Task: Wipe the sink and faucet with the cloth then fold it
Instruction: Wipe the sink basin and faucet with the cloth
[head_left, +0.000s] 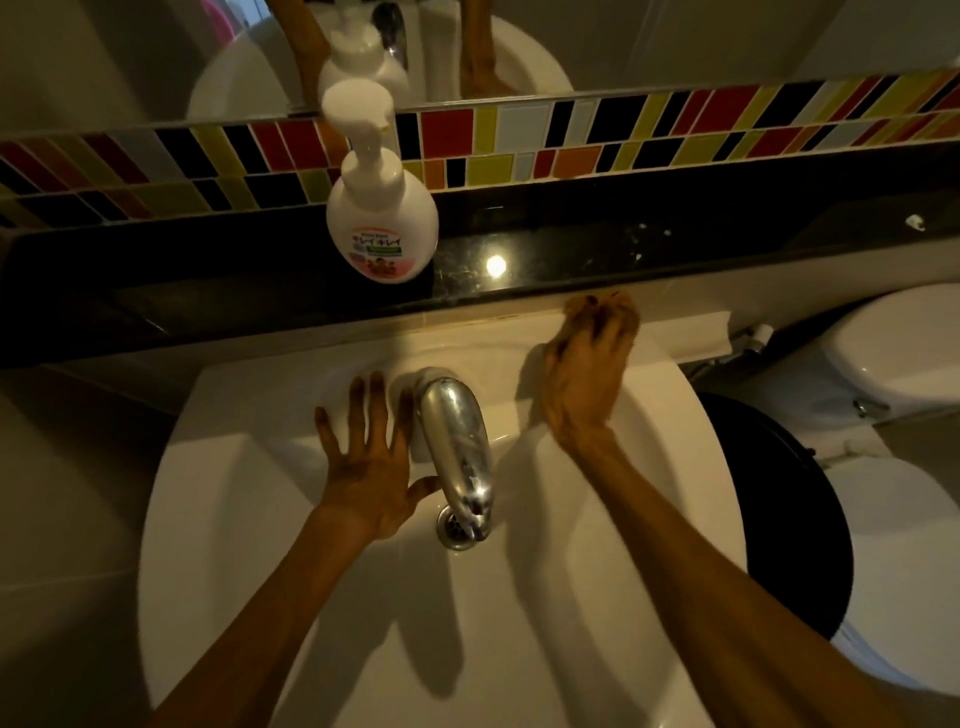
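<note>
So nearest the camera you've got the white sink (218, 519), both bare forearms reaching in over the basin. The drain (456, 526) sits in the middle of the bowl, right under the tip of the chrome faucet (457, 441). The left hand (366, 467) lies flat on the sink's back deck just left of the faucet, fingers spread wide and holding nothing, thumb almost touching the spout. The right hand (584, 384) is further back, at the sink's rear right edge, fingers curled down where the sink meets the ledge (they're blurry, so I can't tell if it's gripping anything). I honestly can't make out the cloth anywhere; if it's bunched under those right fingers, it isn't visible. Behind the sink runs a dark glossy worktop (623, 249) with a white pump soap bottle (382, 208) standing on it, left of the faucet. Past that, a strip of multicoloured tiles (519, 145), then a mirror (156, 52). A toilet (893, 353) sits off the sink's right side.
</note>
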